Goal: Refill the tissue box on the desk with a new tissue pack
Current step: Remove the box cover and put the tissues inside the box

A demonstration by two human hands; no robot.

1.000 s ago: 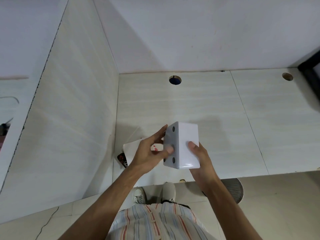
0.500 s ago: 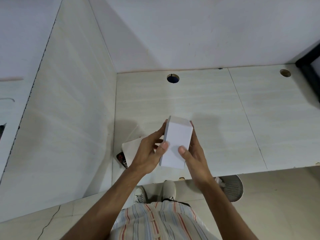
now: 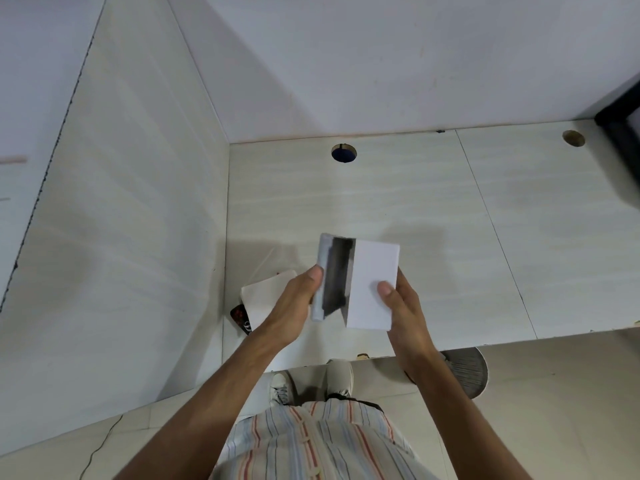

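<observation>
- The desk [image 3: 415, 209] fills the view, pale and bare at its middle, with a cable hole [image 3: 343, 153] near the back wall.
- Above its front edge, clear of the surface, sits the tissue box [image 3: 372, 282], a white hard-sided shell; it looks stiff, smooth and light, likely slippery on those glossy faces.
- Its base panel [image 3: 320, 271] is parted from the shell, a dark gap [image 3: 337, 275] between them; the inside can't be made out.
- Right hand [image 3: 403, 306] clamps the shell, thumb on the front face, fingers behind.
- Left hand [image 3: 294, 306] pinches the panel's edge, thumb on top.
- Best hold: opposite flat sides, not the corners.
- The new tissue pack [image 3: 266, 296] lies on the desk by the left wrist, soft-looking and squashable.
- No legible writing anywhere; a dark object [image 3: 240, 315] under the pack shows marks too small to read.
</observation>
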